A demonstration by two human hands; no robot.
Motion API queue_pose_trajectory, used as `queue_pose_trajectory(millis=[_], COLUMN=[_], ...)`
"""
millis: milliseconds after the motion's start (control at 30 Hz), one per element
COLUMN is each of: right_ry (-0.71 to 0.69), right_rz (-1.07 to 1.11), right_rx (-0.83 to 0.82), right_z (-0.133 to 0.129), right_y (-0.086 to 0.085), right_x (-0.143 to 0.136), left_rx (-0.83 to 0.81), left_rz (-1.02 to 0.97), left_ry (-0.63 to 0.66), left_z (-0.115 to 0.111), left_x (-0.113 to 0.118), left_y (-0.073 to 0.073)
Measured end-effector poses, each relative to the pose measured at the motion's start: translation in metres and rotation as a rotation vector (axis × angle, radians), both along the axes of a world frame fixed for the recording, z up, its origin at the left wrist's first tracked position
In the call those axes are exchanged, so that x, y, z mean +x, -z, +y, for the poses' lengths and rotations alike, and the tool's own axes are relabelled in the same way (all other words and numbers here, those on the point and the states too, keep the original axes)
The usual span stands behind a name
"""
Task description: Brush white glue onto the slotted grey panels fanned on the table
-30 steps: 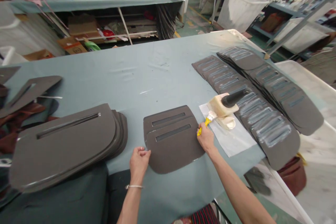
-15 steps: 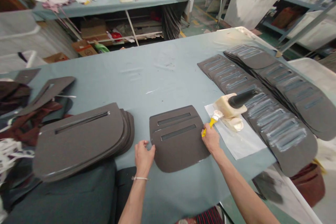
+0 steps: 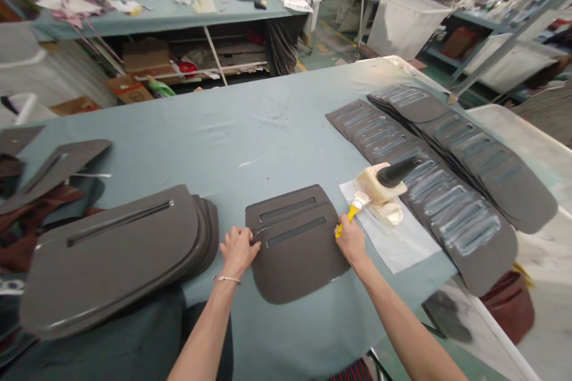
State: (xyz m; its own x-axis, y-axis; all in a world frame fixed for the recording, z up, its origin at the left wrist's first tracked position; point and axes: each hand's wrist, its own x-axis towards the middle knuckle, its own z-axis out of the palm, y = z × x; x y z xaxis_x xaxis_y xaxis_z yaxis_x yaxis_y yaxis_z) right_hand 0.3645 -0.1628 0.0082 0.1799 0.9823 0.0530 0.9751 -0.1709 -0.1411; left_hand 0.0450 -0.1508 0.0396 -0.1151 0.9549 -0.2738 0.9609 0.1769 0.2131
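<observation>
Two dark grey-brown panels point(image 3: 297, 268), each with a long slot, lie overlapped on the table in front of me. My left hand point(image 3: 238, 251) is at their left edge, fingers curled and thumb touching the edge. At the right edge, my right hand point(image 3: 351, 241) is closed around a yellow-handled brush point(image 3: 352, 212), its bristles coated white and pointing away from me. Just beyond the brush, a cream container point(image 3: 373, 181) with a black cone-shaped piece point(image 3: 397, 171) stands on a white sheet point(image 3: 402, 250).
A stack of slotted panels point(image 3: 120, 256) lies at the left, by dark fabric point(image 3: 102, 333). Overlapping panels with white-smeared slots point(image 3: 469, 226) cover the table's right side. Behind are another table point(image 3: 170, 18) and a white bin point(image 3: 406, 21).
My left hand has moved against the panels' left edge, its fingers curling in. The right hand still holds the brush. The whole view has shifted slightly.
</observation>
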Motion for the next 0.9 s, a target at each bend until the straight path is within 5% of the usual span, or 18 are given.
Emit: queue_pose_trajectory(millis=[167, 400, 667, 800, 900], right_ry=[0.007, -0.007, -0.02, -0.029, -0.071], right_rz=[0.016, 0.045, 0.021, -0.032, -0.052], right_rx=[-0.018, -0.004, -0.005, 0.076, 0.172], right_z=[0.0, 0.0, 0.001, -0.002, -0.008], right_y=[-0.001, 0.001, -0.002, -0.009, -0.015], right_x=[0.001, 0.0, -0.001, -0.001, 0.003], left_rx=[0.12, 0.077, 0.14, 0.249, 0.329], left_rz=[-0.003, -0.346, -0.388, -0.325, -0.079], left_ry=[0.037, -0.225, -0.269, -0.244, -0.264], left_z=[-0.01, -0.003, -0.003, -0.023, -0.071], left_x=[0.007, 0.001, 0.003, 0.001, -0.022], left_y=[-0.001, 0.01, 0.019, -0.004, -0.039])
